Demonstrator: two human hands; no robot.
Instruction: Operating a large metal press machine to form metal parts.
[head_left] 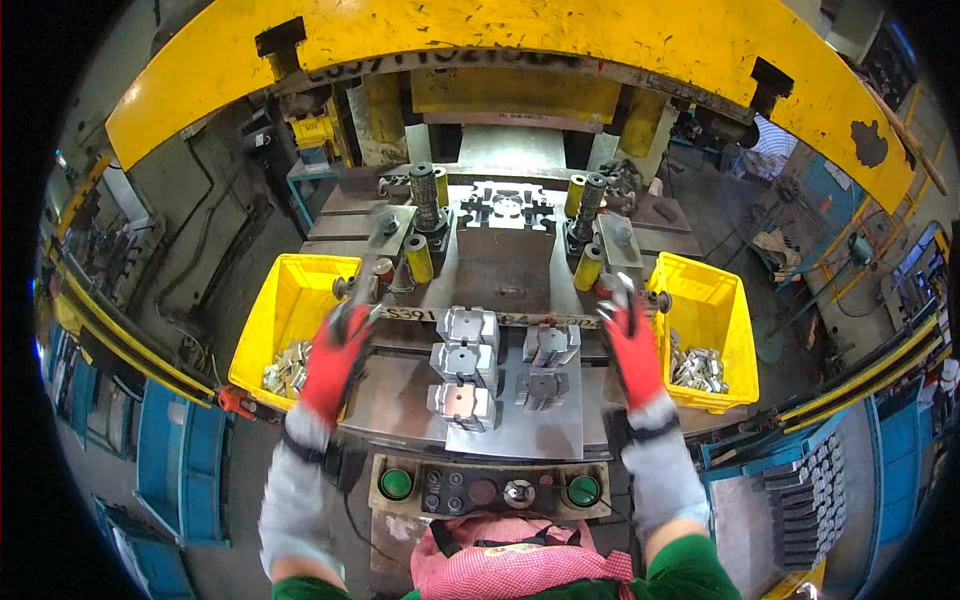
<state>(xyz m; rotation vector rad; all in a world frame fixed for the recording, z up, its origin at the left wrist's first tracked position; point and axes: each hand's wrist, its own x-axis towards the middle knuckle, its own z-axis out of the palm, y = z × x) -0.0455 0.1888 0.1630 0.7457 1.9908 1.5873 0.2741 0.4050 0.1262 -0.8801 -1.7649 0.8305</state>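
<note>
My left hand (338, 360), in a red glove with dark fingers, reaches forward at the inner side of the left yellow bin (262, 318). My right hand (635, 350), gloved alike, is beside the right yellow bin (735, 318). Motion smears the fingers of both; shiny streaks show at their tips, but I cannot make out whether they hold anything. Between the hands, stacks of stamped metal parts (465, 365) stand in two columns on a metal sheet (515, 430). Farther back, a flat cut-out metal piece (507, 206) lies on the press die.
The yellow press beam (540, 35) arches overhead. Guide posts (424, 195) and yellow cylinders (418, 258) flank the die. Small metal scraps (698, 370) lie in both bins. A control panel with green buttons (397, 484) sits before me. Rows of parts (810, 510) lie on a table at right.
</note>
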